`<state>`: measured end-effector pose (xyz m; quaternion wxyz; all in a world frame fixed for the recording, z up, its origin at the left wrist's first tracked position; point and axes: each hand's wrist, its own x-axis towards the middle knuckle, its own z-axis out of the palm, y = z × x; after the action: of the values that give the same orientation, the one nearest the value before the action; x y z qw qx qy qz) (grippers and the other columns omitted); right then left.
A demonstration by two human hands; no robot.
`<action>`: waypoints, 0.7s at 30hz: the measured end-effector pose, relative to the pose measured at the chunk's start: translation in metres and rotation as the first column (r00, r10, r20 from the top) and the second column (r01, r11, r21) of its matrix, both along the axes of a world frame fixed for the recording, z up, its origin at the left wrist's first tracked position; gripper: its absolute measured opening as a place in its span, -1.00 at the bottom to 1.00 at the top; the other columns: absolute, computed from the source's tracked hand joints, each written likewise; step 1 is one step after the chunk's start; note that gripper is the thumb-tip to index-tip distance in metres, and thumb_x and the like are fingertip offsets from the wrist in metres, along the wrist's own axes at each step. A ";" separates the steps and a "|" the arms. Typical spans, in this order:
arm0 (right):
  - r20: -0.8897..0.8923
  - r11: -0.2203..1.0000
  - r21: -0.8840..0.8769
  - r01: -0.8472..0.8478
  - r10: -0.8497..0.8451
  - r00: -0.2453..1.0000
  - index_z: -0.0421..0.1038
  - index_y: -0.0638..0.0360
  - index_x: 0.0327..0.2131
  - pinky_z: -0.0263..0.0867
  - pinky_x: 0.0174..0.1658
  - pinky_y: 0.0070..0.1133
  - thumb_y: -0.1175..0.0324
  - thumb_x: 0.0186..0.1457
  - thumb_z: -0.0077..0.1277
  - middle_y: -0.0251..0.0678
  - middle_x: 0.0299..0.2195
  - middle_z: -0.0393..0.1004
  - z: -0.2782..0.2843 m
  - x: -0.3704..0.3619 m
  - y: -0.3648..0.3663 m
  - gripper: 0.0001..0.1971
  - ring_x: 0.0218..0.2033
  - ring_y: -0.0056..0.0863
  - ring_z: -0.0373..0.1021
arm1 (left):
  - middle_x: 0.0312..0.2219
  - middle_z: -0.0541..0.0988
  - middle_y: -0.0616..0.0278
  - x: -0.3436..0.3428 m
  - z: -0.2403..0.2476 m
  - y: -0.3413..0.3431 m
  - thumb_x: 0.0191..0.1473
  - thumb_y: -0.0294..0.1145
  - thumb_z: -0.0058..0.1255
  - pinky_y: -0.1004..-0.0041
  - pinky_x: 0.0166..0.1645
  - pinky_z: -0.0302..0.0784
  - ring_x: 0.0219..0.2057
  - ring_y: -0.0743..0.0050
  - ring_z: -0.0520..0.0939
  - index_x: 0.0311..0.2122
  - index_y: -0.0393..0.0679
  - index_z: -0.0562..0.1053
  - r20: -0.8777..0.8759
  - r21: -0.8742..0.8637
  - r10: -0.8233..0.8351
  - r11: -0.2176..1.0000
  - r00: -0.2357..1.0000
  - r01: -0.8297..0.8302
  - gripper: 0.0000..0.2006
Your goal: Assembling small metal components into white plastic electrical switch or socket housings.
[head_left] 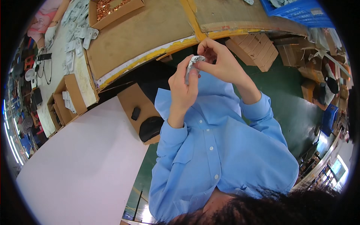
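My left hand (pixel 182 85) is closed around a small pale grey-white plastic housing (pixel 189 69), held upright in front of my chest near the bench edge. The thumb and fingers grip it from both sides. At the housing's upper end is my right hand (pixel 221 63), its fingers curled and the thumb pressed close to the open inner side. Whatever the right fingertips pinch, if anything, is too small or hidden to make out.
Beyond my hands runs a brown-topped bench (pixel 146 41) with a yellow-taped edge. On it stands a carton (pixel 122 11) of small copper-coloured parts. Similar pale housings (pixel 78 32) are heaped at the far left, near another person's gloved hand (pixel 50 34). A blue basket (pixel 300 15) sits far right.
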<state>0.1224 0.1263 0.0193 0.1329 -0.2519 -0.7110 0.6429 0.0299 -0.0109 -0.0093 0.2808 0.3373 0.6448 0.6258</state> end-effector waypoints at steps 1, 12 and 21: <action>0.003 1.000 -0.004 0.004 -0.003 1.000 0.30 0.17 -0.30 0.21 -0.39 -0.75 0.48 -0.05 0.16 -0.52 -0.46 0.32 -0.001 0.000 0.001 -0.75 -0.46 -0.77 0.23 | -0.39 0.60 0.13 -0.002 -0.001 0.001 0.14 -0.49 -0.09 0.50 -0.32 0.54 -0.47 0.46 0.63 0.00 -0.29 0.40 -0.157 0.030 0.017 0.999 0.987 -0.012 -0.69; -0.087 0.945 0.298 0.131 -0.110 0.990 0.34 0.21 -0.27 0.31 -0.34 -0.62 0.47 -0.06 0.17 -0.34 -0.43 0.35 0.000 -0.006 -0.016 -0.74 -0.49 -0.53 0.29 | -0.39 0.60 0.16 0.000 -0.003 0.000 0.20 -0.43 -0.18 0.55 -0.42 0.53 -0.51 0.54 0.60 0.01 -0.30 0.39 0.052 0.077 0.041 0.996 0.998 -0.045 -0.69; -0.031 0.937 0.326 0.125 -0.121 0.992 0.37 0.25 -0.30 0.32 -0.28 -0.63 0.48 -0.03 0.14 -0.33 -0.41 0.41 0.005 -0.009 -0.019 -0.80 -0.41 -0.59 0.35 | -0.40 0.59 0.23 -0.002 0.004 0.002 0.25 -0.37 -0.18 0.61 -0.49 0.50 -0.51 0.64 0.57 -0.01 -0.29 0.40 0.236 -0.033 0.098 0.995 0.967 -0.092 -0.71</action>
<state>0.1131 0.1073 0.0247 0.2165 -0.2669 -0.7901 0.5076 0.0283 -0.0090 -0.0056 0.3294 0.2257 0.6288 0.6672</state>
